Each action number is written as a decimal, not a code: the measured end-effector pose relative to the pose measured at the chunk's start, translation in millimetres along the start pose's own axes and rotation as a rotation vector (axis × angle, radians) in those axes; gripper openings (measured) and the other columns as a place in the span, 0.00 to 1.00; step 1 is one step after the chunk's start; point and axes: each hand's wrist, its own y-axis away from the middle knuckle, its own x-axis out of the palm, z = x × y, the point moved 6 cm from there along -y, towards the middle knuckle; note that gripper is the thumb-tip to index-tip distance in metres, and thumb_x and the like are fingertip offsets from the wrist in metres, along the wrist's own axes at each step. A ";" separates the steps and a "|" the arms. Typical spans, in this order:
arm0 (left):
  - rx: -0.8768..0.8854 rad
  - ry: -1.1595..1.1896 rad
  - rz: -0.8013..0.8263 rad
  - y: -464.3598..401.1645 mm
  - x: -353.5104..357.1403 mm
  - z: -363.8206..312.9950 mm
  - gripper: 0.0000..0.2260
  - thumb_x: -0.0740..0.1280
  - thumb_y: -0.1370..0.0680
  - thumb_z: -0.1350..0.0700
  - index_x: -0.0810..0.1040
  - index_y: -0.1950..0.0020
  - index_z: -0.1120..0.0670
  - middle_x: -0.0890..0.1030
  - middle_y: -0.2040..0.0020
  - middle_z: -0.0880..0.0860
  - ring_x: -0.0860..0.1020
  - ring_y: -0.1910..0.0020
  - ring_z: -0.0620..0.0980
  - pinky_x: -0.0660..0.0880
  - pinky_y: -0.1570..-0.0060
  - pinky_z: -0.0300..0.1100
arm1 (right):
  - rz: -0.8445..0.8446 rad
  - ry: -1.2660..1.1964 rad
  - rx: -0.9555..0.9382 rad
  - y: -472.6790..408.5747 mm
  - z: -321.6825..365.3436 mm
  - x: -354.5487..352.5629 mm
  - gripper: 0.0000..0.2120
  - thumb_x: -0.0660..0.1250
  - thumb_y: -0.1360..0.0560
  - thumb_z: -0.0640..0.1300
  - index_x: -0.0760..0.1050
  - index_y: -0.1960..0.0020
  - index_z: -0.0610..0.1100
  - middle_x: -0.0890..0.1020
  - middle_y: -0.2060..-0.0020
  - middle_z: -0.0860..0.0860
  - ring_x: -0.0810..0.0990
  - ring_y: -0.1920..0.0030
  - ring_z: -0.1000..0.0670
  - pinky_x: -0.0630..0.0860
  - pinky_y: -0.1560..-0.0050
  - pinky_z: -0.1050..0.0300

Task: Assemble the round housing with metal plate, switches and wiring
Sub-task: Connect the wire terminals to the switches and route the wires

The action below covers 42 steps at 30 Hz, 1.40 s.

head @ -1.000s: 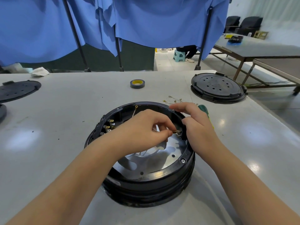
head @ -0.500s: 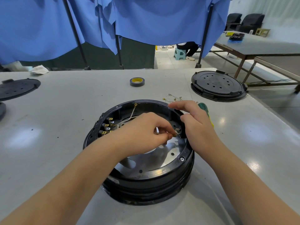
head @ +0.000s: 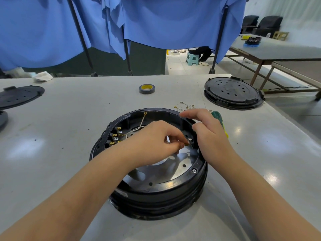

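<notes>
A black round housing (head: 156,186) sits in the middle of a pale grey tabletop (head: 60,136), open side up, with a shiny metal plate (head: 166,167) lying inside it. The housing looks like rigid plastic, steady enough to brace by its rim; the thin white wire (head: 141,121) and its small brass connector (head: 186,144) look light, bendable and easy to kink, best held right at the connector.

The person's left hand (head: 156,138) reaches into the housing, finger and thumb pinching the brass connector against a small switch terminal (head: 190,141) on the inner right wall. The right hand (head: 206,136) rests on the housing's right rim, fingers curled over the edge by that switch, forefinger stretched out along the rim. A row of switches (head: 114,135) lines the left inner wall.

Behind lie loose spare wires (head: 185,106), a green-handled screwdriver (head: 219,119), a roll of tape (head: 147,89) and a black lid (head: 232,92).
</notes>
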 end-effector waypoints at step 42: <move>0.034 -0.004 -0.256 6.7 -28.4 -0.3 0.04 0.69 0.24 0.48 0.83 0.57 0.44 0.83 0.59 0.38 0.80 0.57 0.37 0.77 0.53 0.38 | -0.131 -0.001 -0.006 -8.4 -2.8 -24.6 0.12 0.56 0.20 0.40 0.78 0.47 0.49 0.80 0.49 0.55 0.77 0.49 0.63 0.70 0.51 0.73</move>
